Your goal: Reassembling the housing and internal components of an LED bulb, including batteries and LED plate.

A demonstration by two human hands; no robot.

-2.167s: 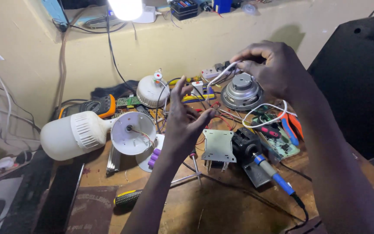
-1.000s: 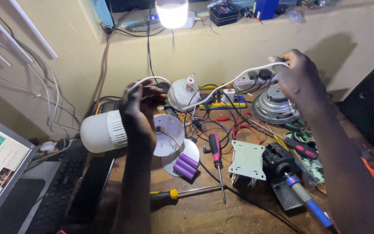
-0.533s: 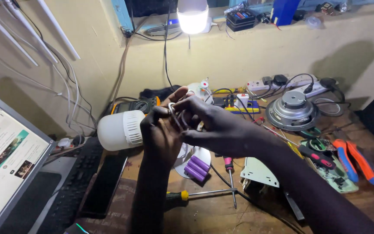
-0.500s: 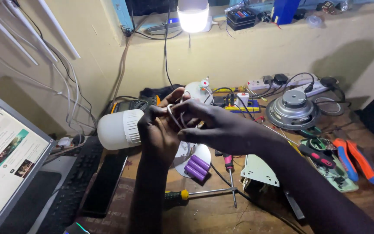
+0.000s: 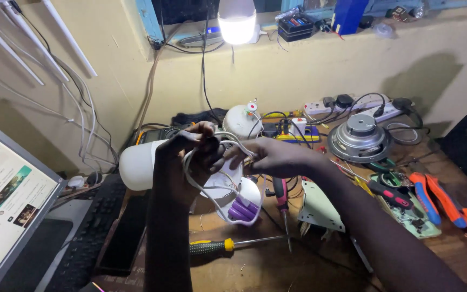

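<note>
My left hand [image 5: 187, 157] is raised over the workbench, fingers closed around a loop of thin white wire [image 5: 201, 189] that hangs down in a curve. My right hand [image 5: 274, 157] reaches in from the right and pinches the same wire close to the left fingers. Behind the hands lies a large white bulb housing [image 5: 136, 165] on its side. Just below them sits a white round dish [image 5: 247, 203] holding several purple cylindrical cells [image 5: 242, 210].
A yellow-handled screwdriver [image 5: 228, 246] and a red one [image 5: 281, 197] lie on the wooden bench. A speaker driver [image 5: 359, 140], a power strip [image 5: 352, 105], a circuit board [image 5: 406, 208] and orange-blue pliers [image 5: 433, 197] are at right. A monitor [image 5: 4, 205] and keyboard [image 5: 87, 238] stand at left. A lit bulb [image 5: 237, 21] hangs above.
My right hand came from the power strip at the far right to meet the left hand. Both now hold the white wire, gathered into a loop. The view turned left.
</note>
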